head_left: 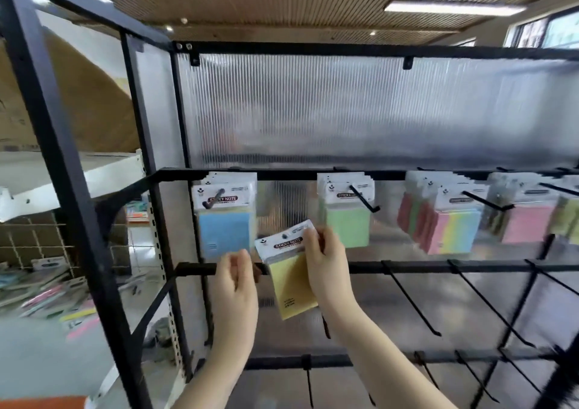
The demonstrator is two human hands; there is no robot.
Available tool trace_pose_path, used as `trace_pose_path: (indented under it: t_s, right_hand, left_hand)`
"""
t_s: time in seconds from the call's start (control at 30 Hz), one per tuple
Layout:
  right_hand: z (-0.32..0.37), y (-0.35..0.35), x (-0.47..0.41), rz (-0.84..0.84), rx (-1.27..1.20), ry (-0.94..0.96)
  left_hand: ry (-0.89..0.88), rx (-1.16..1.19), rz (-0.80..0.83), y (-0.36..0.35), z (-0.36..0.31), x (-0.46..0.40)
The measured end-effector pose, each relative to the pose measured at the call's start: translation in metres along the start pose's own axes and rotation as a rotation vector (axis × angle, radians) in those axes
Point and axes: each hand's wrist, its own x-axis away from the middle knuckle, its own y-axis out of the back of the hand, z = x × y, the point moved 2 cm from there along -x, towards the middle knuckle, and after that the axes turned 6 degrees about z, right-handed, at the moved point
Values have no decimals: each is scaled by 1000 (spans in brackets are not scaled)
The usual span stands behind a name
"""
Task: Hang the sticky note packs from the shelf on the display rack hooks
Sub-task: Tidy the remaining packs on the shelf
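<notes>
Right hand [322, 261] pinching yellow pack [289, 280] by header, tilted, in front of rack bar [407, 267]. Left hand [235, 280] loosely curled, holding nothing, beside pack.

I see a stationery shop. A black display rack [282, 175] carries rows of hooks [365, 198], and many packed sticky note packs [224, 217] hang there by colour. At the far left, a shelf [62, 173] and more goods [47, 292] lie.

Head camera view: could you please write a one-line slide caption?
Right hand holds a yellow sticky note pack beside the left hand at a rack's middle bar.
</notes>
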Motion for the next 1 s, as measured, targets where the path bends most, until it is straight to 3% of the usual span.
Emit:
trace_pose_path:
  t_s: [0.23,0.8,1.0]
  right_hand:
    - [-20,88,38,-180,15,17]
    - [-46,304,71,-460,143,-60]
    - [-45,385,55,-608,124,41]
  left_hand:
    - [15,91,439,-73,-29,58]
    - [-51,214,799,-269,-74,140]
    - [-139,309,948,-361,-110,142]
